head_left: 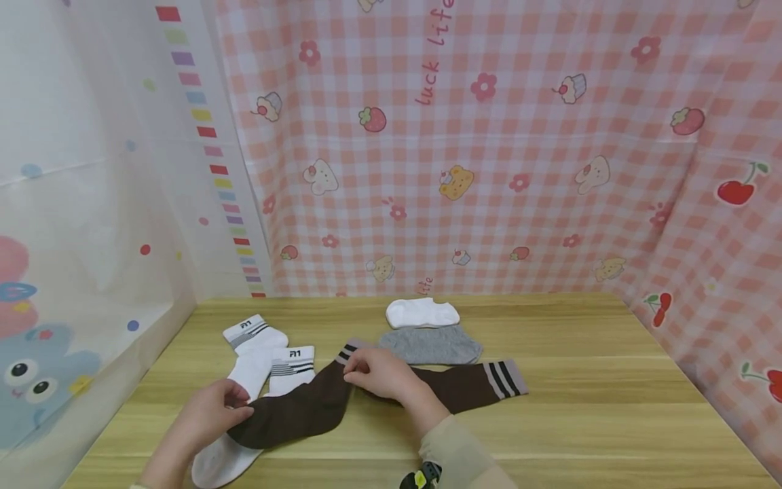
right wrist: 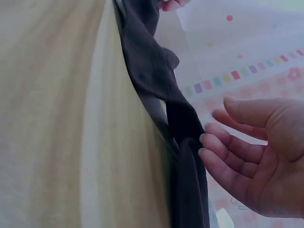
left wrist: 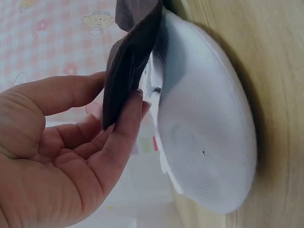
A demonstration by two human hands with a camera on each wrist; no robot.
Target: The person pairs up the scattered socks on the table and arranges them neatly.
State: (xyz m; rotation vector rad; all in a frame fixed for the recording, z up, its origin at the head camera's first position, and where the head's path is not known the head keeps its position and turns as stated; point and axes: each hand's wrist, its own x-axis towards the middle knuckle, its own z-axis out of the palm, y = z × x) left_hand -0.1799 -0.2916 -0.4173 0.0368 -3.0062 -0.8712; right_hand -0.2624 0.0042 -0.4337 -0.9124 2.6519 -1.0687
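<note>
In the head view, my left hand (head_left: 210, 414) pinches the toe end of a dark brown sock (head_left: 299, 415) between thumb and fingers. The left wrist view shows that toe (left wrist: 124, 71) raised above a white sock (left wrist: 206, 118). The brown sock stretches across a pair of white crew socks (head_left: 293, 370) with black stripes, toward my right hand (head_left: 381, 372). Near its striped cuff, my right hand has relaxed fingers, thumb apart, and fingertips (right wrist: 205, 138) right at the dark fabric. A second brown sock (head_left: 458, 388) lies flat, partly hidden behind the right hand and wrist.
Behind the right hand lie grey ankle socks (head_left: 432, 345), and beyond them white low-cut socks (head_left: 421, 313). All rest on a wooden table (head_left: 580, 353). A pink checked cloth (head_left: 519, 210) hangs along the back edge, with printed sheets at both sides.
</note>
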